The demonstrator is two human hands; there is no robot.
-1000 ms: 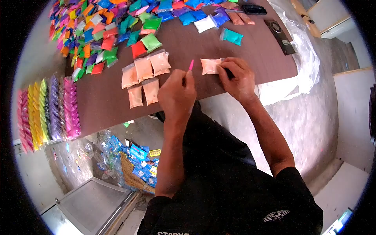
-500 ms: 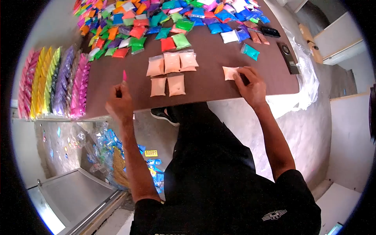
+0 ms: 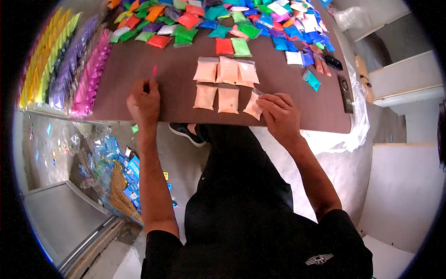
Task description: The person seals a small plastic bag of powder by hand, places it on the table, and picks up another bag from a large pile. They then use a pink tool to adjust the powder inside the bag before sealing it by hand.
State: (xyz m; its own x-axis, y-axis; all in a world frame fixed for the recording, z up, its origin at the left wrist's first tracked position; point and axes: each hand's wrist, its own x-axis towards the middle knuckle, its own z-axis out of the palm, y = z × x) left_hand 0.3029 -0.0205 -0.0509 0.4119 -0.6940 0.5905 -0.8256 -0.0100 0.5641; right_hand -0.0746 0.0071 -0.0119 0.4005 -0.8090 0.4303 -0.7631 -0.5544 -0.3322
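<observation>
My right hand [image 3: 282, 115] pinches a small peach-coloured packet [image 3: 252, 107] by its right side, tilted at the right end of a lower row. In that row lie two more peach packets, one in the middle [image 3: 228, 99] and one on the left [image 3: 204, 96]. Just above them is an upper row of peach packets [image 3: 227, 70], pressed close together with clear bag tops. My left hand [image 3: 143, 103] is closed at the table's front edge, left of the rows. A thin pink pointed thing [image 3: 154, 70] sticks up from its fingers; the rest is hidden in the grip.
A heap of many-coloured packets [image 3: 186, 32] covers the back of the brown table [image 3: 176, 100]. Clear-wrapped coloured strips [image 3: 88, 88] stand at the left. A black device [image 3: 345, 95] and a teal packet [image 3: 311, 80] lie on the right. Below left are a broom [image 3: 120, 188] and wrappers.
My right hand has brought its peach packet leftward to the end of the lower row. My left hand keeps hold of the pink thing. The whole view has shifted.
</observation>
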